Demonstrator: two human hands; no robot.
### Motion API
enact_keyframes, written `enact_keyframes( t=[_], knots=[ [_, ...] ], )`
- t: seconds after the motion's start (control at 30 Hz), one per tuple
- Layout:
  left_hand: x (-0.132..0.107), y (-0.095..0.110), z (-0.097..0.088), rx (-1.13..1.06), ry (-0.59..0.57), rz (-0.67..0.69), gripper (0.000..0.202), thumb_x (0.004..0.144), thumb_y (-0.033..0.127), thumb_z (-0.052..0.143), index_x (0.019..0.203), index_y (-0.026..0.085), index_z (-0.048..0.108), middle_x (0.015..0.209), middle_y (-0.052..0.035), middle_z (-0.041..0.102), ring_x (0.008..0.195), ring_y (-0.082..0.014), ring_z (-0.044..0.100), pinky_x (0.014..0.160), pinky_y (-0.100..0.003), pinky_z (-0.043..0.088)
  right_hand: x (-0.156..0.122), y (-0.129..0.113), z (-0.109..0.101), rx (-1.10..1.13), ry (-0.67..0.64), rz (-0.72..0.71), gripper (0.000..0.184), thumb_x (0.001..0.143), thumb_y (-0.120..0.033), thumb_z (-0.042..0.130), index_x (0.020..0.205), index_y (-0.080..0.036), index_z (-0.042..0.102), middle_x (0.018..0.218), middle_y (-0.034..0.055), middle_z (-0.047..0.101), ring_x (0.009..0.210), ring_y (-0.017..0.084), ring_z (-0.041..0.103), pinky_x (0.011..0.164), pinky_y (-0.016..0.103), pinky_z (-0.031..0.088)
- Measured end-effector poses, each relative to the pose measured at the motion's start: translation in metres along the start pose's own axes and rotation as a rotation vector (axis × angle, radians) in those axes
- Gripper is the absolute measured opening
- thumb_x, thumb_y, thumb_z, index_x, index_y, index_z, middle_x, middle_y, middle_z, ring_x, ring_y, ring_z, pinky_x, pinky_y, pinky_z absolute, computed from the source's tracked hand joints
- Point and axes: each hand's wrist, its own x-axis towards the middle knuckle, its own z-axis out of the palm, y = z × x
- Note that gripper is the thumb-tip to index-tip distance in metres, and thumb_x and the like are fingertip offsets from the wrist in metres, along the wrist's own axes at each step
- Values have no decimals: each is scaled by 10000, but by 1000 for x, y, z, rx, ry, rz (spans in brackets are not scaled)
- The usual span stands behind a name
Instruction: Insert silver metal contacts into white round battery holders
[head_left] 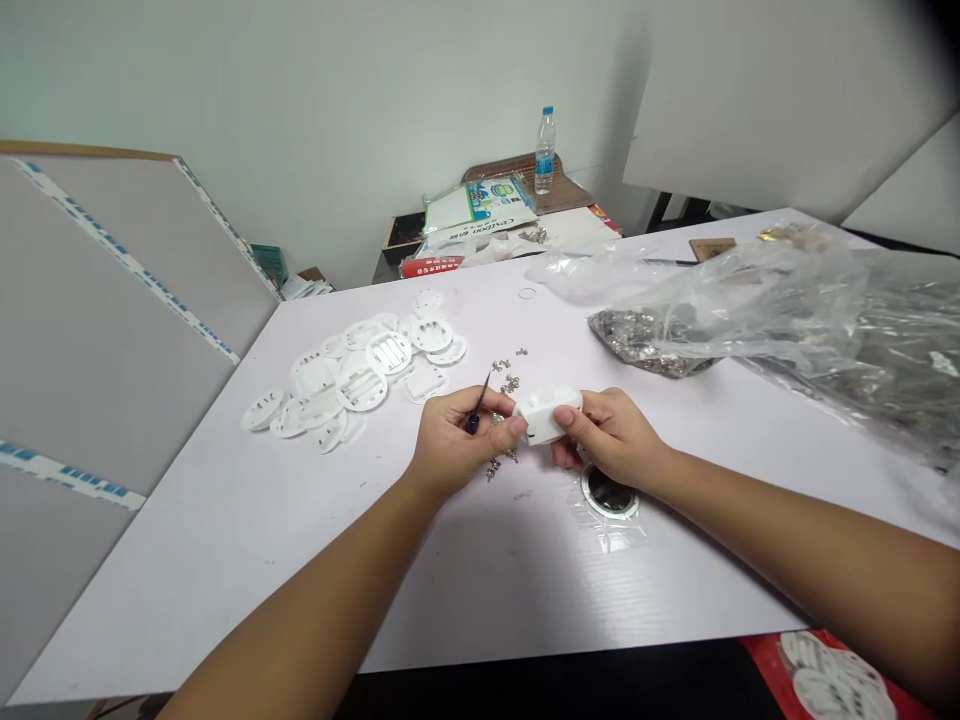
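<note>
White tabletop (225,520) before us. Big clear plastic bag (810,290) of metal parts sprawls toward right edge. Pile of white discs (360,375) sits toward left edge. Mid-table, our left hand (450,445) and right hand (611,440) meet, both pinching white round casing (547,412) just above surface. Left also closed on thin dark tool (478,402), tip up. Tiny metal clips (510,375) scattered just behind casing.

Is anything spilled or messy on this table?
Yes: small metal bits lie scattered loose on the table around the left hand, and the white discs sit in an untidy, overlapping heap. Nothing looks broken.
</note>
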Motion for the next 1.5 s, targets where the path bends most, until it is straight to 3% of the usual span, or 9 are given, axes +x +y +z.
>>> enact_keyframes(
  t=[0.2, 0.37, 0.67, 0.9, 1.03, 1.13, 1.2, 1.3, 1.5],
  knots=[
    [0, 3, -3, 65, -13, 20, 208, 771, 356, 762, 811, 165, 690, 606, 4, 535, 534, -82, 427, 503, -234, 410, 0, -4, -3, -93, 14, -36, 451, 974, -467, 496, 677, -154, 628, 552, 15, 651, 447, 90, 561, 469, 200, 434],
    [1, 4, -2, 16, -68, -33, 233, 780, 374, 749, 849, 170, 661, 536, 44, 436, 474, -65, 340, 462, -221, 336, 2, -6, -6, -121, 32, -56, 450, 964, -469, 514, 667, -152, 630, 532, 9, 633, 437, 86, 543, 455, 201, 416],
    [4, -4, 0, -209, -176, -70, 240, 781, 326, 761, 842, 147, 614, 633, 21, 539, 495, -47, 413, 475, -186, 342, 2, -9, 0, 166, -43, 128, 557, 951, -568, 477, 624, -133, 596, 497, 20, 593, 406, 83, 523, 417, 195, 421],
    [6, -10, -2, -263, -197, -39, 181, 772, 275, 770, 779, 147, 643, 638, 7, 560, 553, -67, 469, 520, -199, 375, 0, -7, 1, 167, -78, 95, 495, 969, -527, 473, 683, -141, 593, 525, 16, 596, 428, 88, 528, 430, 205, 426],
    [6, -8, 0, -254, -186, -66, 194, 771, 288, 774, 789, 147, 641, 653, -5, 584, 568, -77, 494, 524, -203, 378, 2, -2, 1, 63, 76, -22, 251, 951, -425, 560, 975, -179, 599, 740, 10, 619, 611, 108, 578, 536, 224, 464],
    [5, -6, 0, -209, -178, -110, 208, 773, 303, 773, 796, 141, 644, 643, -3, 568, 562, -73, 471, 520, -203, 361, 5, -2, 1, -97, 221, -229, 298, 897, -307, 645, 1171, -222, 562, 1022, 55, 606, 902, 162, 600, 740, 292, 514],
    [5, -6, 0, -176, -184, -146, 208, 771, 304, 777, 803, 141, 651, 621, 9, 538, 547, -64, 434, 511, -200, 336, 6, -4, -1, -208, 238, -391, 310, 858, -235, 679, 1157, -214, 602, 1071, 72, 584, 995, 185, 586, 828, 332, 511],
    [4, -7, -1, -143, -217, -180, 194, 770, 300, 777, 815, 148, 665, 612, 14, 521, 544, -62, 413, 511, -203, 319, 7, -9, -3, -317, 206, -551, 247, 816, -172, 711, 1059, -186, 674, 1031, 80, 595, 962, 178, 610, 839, 333, 520],
    [5, -6, -3, -100, -261, -186, 183, 771, 299, 774, 819, 149, 681, 588, 16, 521, 523, -57, 378, 497, -207, 294, 7, -9, -9, -364, 181, -609, 172, 795, -160, 741, 965, -165, 724, 996, 88, 640, 868, 150, 649, 773, 294, 548]
  ],
)
